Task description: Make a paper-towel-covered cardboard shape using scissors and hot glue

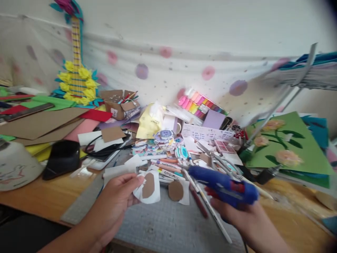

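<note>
Between the thumb and fingers of my left hand is a piece of white paper with a brown cardboard oval on it. My right hand is wrapped round the handle of a blue hot glue gun, whose nozzle points left toward the middle of the table. On the grey cutting mat, between the two hands, lies a rounder cardboard piece on another bit of white paper. The right hand and glue gun are slightly blurred.
Several markers lie beyond the hands, before a heap of paper cutouts. Scissors and a white pen are near the glue gun. A black computer mouse sits left; a metal stand rises right beside green flower artwork.
</note>
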The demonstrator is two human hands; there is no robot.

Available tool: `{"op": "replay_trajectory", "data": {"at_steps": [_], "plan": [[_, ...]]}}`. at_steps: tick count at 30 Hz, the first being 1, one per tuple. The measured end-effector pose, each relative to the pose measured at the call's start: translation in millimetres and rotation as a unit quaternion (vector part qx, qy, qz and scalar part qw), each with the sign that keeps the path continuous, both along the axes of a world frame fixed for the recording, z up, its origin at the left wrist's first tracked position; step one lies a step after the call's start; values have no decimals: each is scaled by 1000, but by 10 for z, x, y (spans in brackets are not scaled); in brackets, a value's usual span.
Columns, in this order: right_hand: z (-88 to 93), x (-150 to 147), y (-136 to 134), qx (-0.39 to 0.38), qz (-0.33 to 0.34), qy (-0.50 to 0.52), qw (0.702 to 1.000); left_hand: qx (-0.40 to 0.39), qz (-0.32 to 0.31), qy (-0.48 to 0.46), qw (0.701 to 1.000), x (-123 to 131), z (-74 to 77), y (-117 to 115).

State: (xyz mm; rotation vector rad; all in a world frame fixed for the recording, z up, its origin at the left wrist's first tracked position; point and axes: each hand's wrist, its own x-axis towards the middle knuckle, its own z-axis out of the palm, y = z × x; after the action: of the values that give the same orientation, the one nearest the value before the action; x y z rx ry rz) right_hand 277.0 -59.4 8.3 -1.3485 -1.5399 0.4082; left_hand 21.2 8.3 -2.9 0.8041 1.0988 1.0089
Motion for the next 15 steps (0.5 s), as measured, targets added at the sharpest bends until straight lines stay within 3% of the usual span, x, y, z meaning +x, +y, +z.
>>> {"op": "replay_trajectory", "data": {"at_steps": [2, 5, 15], "plan": [[107, -283, 206, -16, 128, -37, 991, 1, 3, -6, 1000, -27, 10, 1], [172, -463, 387, -24, 217, -88, 972, 0, 5, -22, 1000, -68, 22, 19], [-114, -386, 486, -23, 246, -115, 962, -11, -10, -20, 1000, -45, -44, 68]]}}
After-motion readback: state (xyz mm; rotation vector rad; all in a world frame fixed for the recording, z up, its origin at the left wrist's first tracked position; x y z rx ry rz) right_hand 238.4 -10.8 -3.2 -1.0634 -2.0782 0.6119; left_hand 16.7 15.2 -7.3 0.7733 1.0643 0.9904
